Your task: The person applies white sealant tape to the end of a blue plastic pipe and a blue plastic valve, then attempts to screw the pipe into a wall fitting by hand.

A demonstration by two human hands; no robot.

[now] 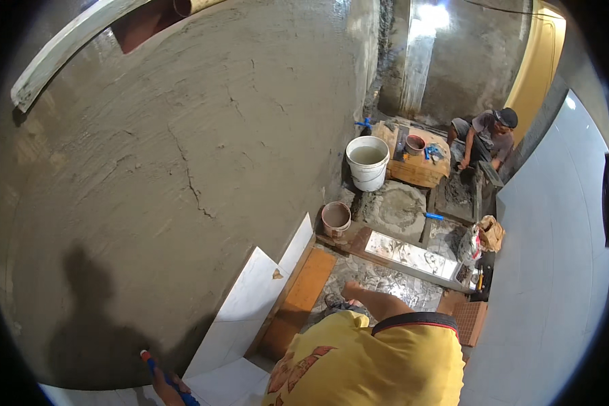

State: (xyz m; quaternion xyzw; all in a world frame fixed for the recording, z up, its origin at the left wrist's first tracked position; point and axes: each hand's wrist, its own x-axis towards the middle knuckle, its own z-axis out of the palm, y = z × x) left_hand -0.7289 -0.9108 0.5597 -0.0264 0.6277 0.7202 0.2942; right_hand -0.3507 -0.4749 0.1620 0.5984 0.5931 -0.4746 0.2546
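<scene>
At the lower left, my left hand (167,391) is closed around a tool with a blue-and-red handle (149,360). The rest of that tool is cut off by the lower edge. Beside it rises a wall of grey plaster (135,176), cracked in places, and white tiles (240,298) cover its foot. My right arm reaches forward from a yellow sleeve with dark trim. At its far end, my right hand (353,289) is small and its fingers are unclear. It appears above the shiny patterned floor (392,287), close to an orange-brown plank (301,298).
A co-worker (494,135) in a dark cap crouches at the back right by a mortar trough (459,193). Nearby stand a white bucket (367,162), a smaller bucket (336,218) and a cardboard box (419,172). A low ledge (413,260) crosses the floor. Tiled wall (555,257) bounds the right.
</scene>
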